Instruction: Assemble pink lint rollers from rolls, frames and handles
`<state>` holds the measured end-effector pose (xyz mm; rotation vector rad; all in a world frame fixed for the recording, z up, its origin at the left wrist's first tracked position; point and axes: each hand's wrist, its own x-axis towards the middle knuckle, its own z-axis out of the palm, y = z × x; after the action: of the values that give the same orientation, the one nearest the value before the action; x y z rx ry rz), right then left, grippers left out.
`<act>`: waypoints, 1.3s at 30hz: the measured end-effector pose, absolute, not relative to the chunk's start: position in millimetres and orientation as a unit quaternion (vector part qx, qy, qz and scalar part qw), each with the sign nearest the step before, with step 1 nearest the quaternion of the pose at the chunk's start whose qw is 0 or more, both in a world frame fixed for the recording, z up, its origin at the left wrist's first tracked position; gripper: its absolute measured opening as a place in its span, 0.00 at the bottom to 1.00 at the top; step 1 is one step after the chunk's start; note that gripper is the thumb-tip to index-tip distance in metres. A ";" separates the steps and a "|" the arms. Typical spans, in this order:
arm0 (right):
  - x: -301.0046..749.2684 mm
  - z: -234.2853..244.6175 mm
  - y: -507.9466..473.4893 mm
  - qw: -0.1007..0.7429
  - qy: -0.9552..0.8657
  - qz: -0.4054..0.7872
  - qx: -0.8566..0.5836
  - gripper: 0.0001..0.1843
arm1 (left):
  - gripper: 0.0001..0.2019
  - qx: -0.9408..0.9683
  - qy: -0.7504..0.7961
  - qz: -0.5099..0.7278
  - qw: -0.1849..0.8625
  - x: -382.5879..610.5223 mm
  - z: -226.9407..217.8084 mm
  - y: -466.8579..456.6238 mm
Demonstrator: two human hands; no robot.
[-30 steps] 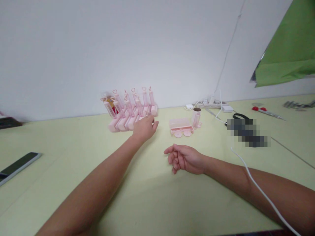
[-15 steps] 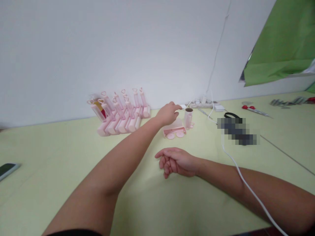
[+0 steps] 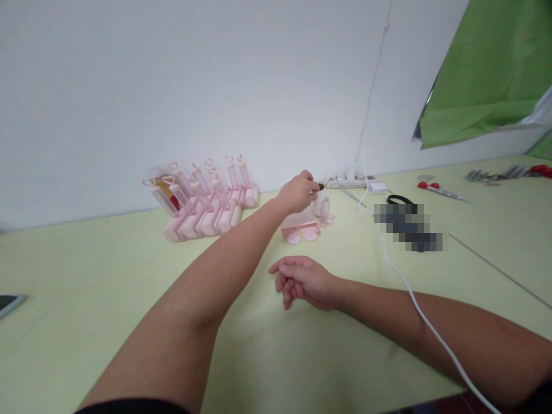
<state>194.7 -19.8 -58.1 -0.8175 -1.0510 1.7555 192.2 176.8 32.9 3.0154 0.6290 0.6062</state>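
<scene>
My left hand (image 3: 296, 192) is stretched far forward, its fingers pinched on the rim of a small pink cup (image 3: 323, 206) with a dark top, near the wall. Just below that hand lies a flat pink case (image 3: 297, 229) with two round discs at its front. A cluster of pink tubes with heart-shaped tops (image 3: 202, 198) stands on pink bases to the left of the hand. My right hand (image 3: 302, 280) rests on the pale green table (image 3: 107, 276) nearer to me, fingers loosely bent and apart, holding nothing.
A white power strip (image 3: 350, 183) lies by the wall, and a white cable (image 3: 431, 336) runs over my right forearm. Red-handled scissors (image 3: 440, 188) and a blurred dark object (image 3: 407, 225) are at the right. A phone (image 3: 8, 302) sits at the left edge. Green sheet (image 3: 483, 75) hangs top right.
My left hand has moved right, from the pink tubes past the flat case to the small cup, and closed on its rim. My right hand has stayed put. The view has shifted right.
</scene>
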 end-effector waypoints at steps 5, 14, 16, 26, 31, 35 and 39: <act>215.3 -58.0 -11.8 0.469 -0.653 0.309 -0.507 0.08 | 0.09 0.921 0.221 0.310 0.081 156.5 59.3 169.0; 233.8 -56.7 1.5 0.246 -0.751 0.032 -0.612 0.14 | 0.09 0.812 0.327 0.353 0.331 40.0 54.2 75.3; 230.5 -56.1 -1.4 0.243 -0.742 0.019 -0.624 0.12 | 0.10 0.809 0.340 0.329 0.349 17.9 38.6 54.0; 230.8 -57.9 -2.0 0.286 -0.768 0.060 -0.571 0.08 | 0.32 0.828 0.368 0.297 0.300 -5.8 -3.2 6.6; 223.9 -64.6 -10.0 0.524 -0.687 0.233 -0.446 0.10 | 0.29 0.825 0.357 0.265 0.350 -3.6 -12.5 2.4; 215.0 -66.1 -21.9 0.594 -0.650 0.287 -0.377 0.09 | 0.22 0.844 0.341 0.254 0.326 -4.7 -10.8 1.0; 209.8 -63.7 -29.9 0.574 -0.660 0.310 -0.372 0.08 | 0.22 0.852 0.310 0.267 0.326 -3.8 -10.3 0.2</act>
<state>209.8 -29.9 -63.7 -0.8720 -1.5460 0.7267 -3.8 0.2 -10.3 2.2333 0.8130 0.7004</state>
